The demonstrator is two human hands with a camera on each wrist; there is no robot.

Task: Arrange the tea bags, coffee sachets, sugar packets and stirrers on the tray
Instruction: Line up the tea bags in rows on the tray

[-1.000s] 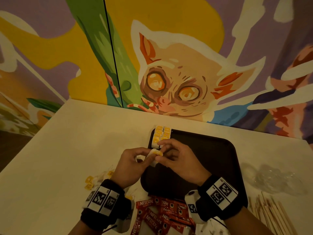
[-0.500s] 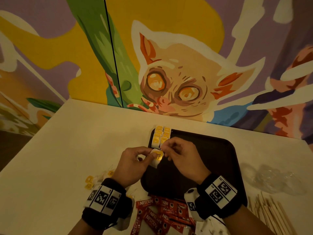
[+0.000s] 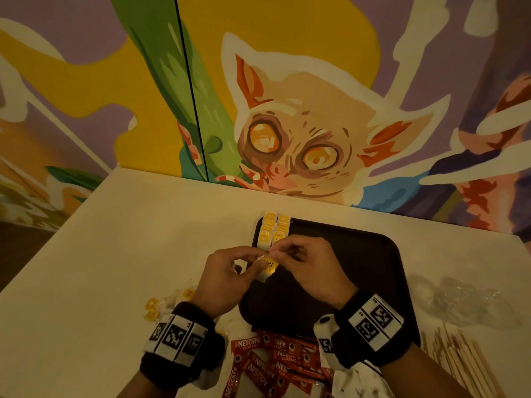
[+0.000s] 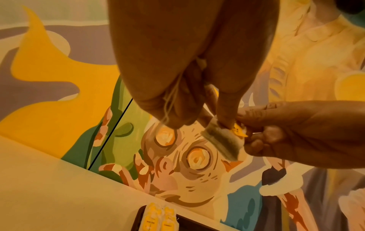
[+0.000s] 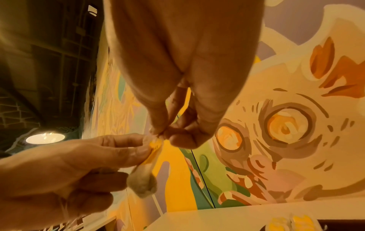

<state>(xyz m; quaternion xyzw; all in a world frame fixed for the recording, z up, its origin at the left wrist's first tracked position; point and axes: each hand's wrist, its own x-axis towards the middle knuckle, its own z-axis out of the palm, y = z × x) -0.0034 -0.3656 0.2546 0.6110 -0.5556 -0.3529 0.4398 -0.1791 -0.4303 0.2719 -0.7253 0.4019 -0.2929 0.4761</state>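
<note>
Mural-backed table (image 3: 120,254): both hands, left hand (image 3: 222,278) & right hand (image 3: 311,268), pinched one tea bag (image 3: 268,268) w/ fingertips above tray (image 3: 359,254), prob. tidying its tag/string before joining the row (image 3: 273,229).

a pale table (image 3: 120,254) against the mural wall carries a dark tray (image 3: 370,271) at centre, loose tea bags (image 3: 161,305) near left, red coffee sachets (image 3: 270,360) at the near edge, wooden stirrers (image 3: 459,360) and crumpled clear plastic (image 3: 465,303) right.
</note>
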